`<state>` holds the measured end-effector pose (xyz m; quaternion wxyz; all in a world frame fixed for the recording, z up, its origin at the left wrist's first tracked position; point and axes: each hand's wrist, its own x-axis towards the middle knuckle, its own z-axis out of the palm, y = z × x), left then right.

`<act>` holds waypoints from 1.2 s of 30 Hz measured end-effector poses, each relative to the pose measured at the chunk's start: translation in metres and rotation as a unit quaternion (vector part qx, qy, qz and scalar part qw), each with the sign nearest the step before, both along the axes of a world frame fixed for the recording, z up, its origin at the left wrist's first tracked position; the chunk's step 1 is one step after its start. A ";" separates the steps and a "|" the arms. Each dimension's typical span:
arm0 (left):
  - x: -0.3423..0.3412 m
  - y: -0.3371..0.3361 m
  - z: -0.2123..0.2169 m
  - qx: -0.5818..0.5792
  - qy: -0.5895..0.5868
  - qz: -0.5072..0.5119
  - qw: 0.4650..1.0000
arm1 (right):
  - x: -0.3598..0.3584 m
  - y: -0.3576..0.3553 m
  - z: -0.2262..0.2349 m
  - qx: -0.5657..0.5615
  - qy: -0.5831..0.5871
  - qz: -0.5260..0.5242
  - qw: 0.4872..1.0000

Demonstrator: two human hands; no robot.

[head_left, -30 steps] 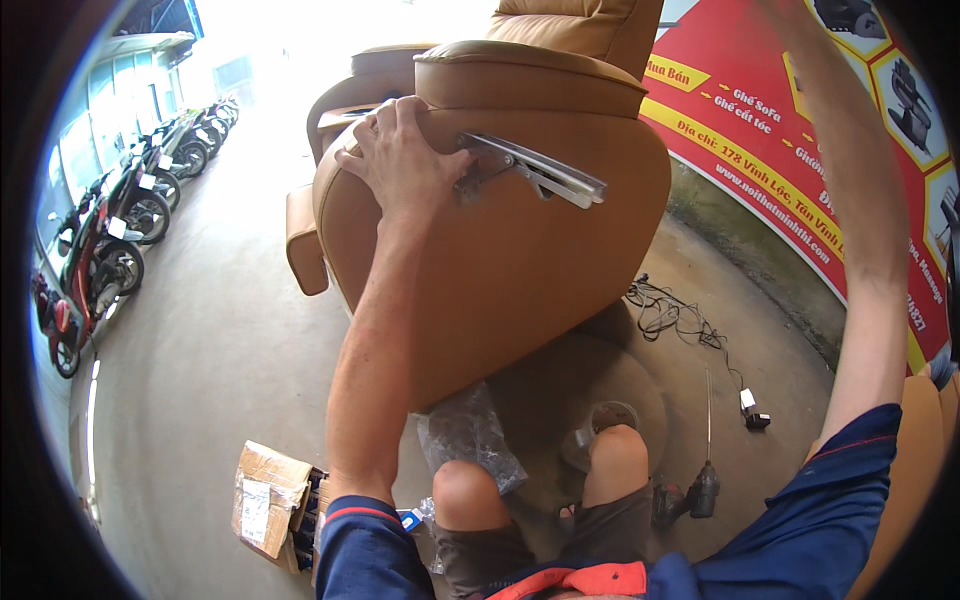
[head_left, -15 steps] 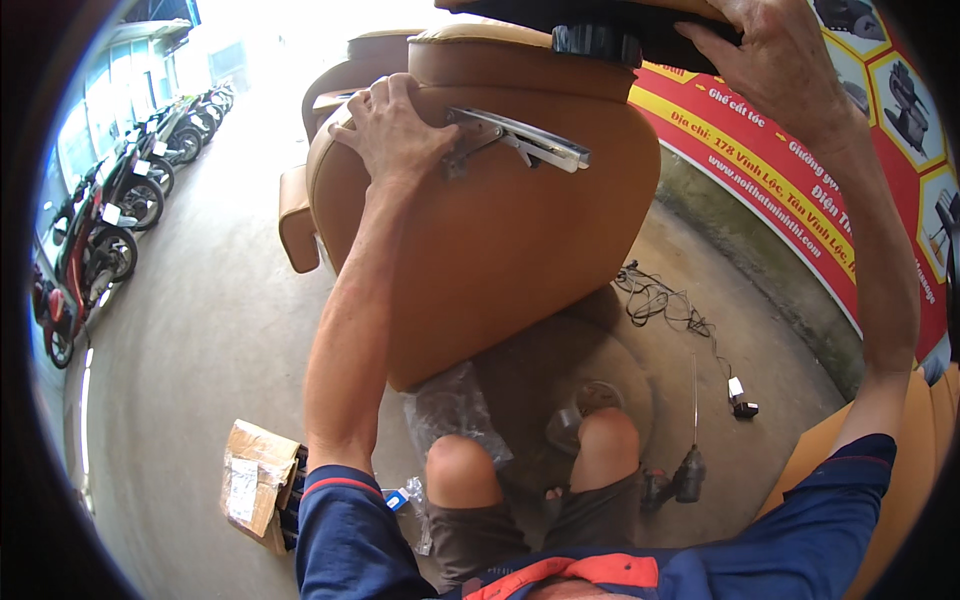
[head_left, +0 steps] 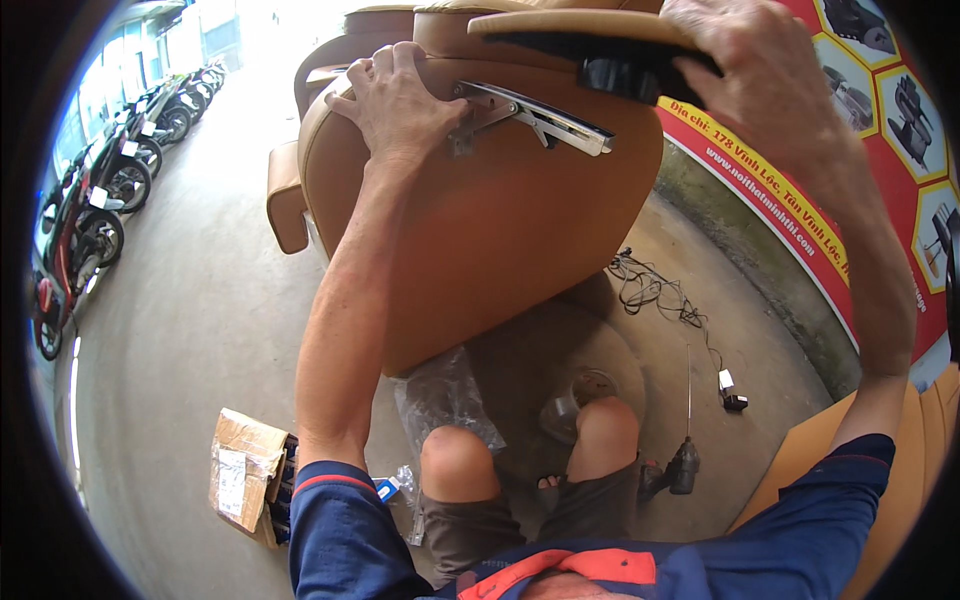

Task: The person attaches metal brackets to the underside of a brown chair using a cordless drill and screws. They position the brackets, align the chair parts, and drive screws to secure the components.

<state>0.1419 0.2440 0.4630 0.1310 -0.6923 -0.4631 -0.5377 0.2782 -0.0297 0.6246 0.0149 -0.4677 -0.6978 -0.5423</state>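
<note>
Person working at the side of a tan armchair [head_left: 500, 240]. The left hand [head_left: 393, 110] is spread over the side panel's upper edge, near its front corner, with the thumb extended toward a hinged metal bracket [head_left: 545, 122]; whether the thumb touches it cannot be told. The bracket slants across the upper part of the panel, its free end toward the rear edge. The right hand [head_left: 755, 70] pinches one end of a tan-topped panel [head_left: 575, 24], thumb below and fingers above. This panel is raised beside the armrest, above the bracket and apart from it, its black underside bearing a dark rounded part [head_left: 615, 78]. On the floor [head_left: 190, 340], a clear plastic bag [head_left: 445, 400] lies by the armchair's lower edge, a power drill [head_left: 684, 470] beside the person's knee, a tangled black cable [head_left: 650, 295] near the wall, and an opened carton [head_left: 245, 465] left of the left arm. Motorbikes [head_left: 110, 190] line the floor's left edge.
</note>
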 end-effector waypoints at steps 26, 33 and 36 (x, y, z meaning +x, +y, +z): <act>0.024 0.014 -0.020 0.287 -0.020 -0.140 0.948 | -0.005 0.048 -0.066 0.000 -0.069 0.060 0.996; 0.022 0.029 -0.011 0.254 -0.008 -0.193 0.948 | 0.008 0.053 -0.065 0.029 -0.040 0.137 0.989; 0.028 0.029 -0.011 0.251 0.000 -0.175 0.952 | 0.024 0.051 -0.070 0.078 0.022 0.212 0.974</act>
